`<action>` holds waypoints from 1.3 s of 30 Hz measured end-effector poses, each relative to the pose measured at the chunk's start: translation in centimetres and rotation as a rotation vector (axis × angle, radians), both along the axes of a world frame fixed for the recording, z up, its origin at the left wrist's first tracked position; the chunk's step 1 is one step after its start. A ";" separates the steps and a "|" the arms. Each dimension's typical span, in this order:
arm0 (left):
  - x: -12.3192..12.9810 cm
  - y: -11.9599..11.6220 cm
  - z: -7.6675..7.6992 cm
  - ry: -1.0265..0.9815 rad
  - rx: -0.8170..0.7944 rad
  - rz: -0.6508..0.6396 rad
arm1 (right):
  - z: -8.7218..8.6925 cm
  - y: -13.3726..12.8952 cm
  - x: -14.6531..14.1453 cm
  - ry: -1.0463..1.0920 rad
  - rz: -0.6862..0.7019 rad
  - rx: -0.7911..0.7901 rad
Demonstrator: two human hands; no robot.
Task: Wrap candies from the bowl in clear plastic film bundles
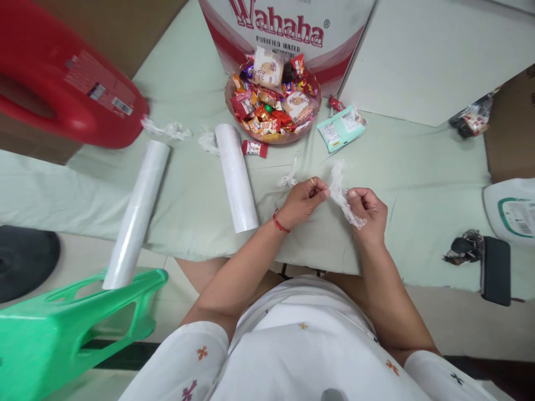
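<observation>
A crumpled piece of clear plastic film [340,195] is stretched between my hands above the cloth-covered table [418,223]. My left hand [307,197], with a ring and a red string bracelet, is closed in a pinch at the film's left edge. On the other side, my right hand [368,214] pinches the film between thumb and fingers. A twisted scrap of similar film [289,177] lies just beyond my left hand. Left of that hand rests a white plastic roll [237,178], and a second roll [137,214] juts over the table's front edge.
Behind my hands stands a bowl [276,137] of wrapped sweets, before a Wahaha carton [284,25]. A mint-green packet [341,129] lies beside it. A red jug [71,72] is at left, above a green stool [50,328]. Keys [463,248] and a phone [495,271] lie right.
</observation>
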State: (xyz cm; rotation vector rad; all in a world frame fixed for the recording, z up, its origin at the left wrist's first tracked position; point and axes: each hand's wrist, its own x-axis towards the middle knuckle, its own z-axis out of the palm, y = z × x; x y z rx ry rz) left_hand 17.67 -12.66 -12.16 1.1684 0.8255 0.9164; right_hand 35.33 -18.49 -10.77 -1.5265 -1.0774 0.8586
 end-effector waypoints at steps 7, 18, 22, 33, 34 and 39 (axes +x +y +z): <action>0.2 -0.5 0.6 -0.094 0.013 -0.003 | 1.0 -0.4 0.6 -0.405 -0.040 0.099; 1.1 -1.0 0.9 -0.216 -0.102 -0.137 | 1.0 -0.4 -2.4 -0.137 0.166 0.082; 1.1 -1.0 0.6 -0.215 -0.140 -0.136 | 0.9 -0.6 -2.3 -0.025 0.145 0.074; 0.3 -0.8 0.5 -0.252 -0.135 -0.091 | 1.1 -1.4 0.0 -0.088 -0.077 0.115; 0.3 -0.8 0.5 -0.253 -0.134 -0.108 | 1.3 -1.5 0.3 -0.106 -0.076 0.122; 0.2 -1.1 0.7 -0.234 -0.108 -0.142 | 1.5 -2.1 2.2 -0.178 0.035 0.031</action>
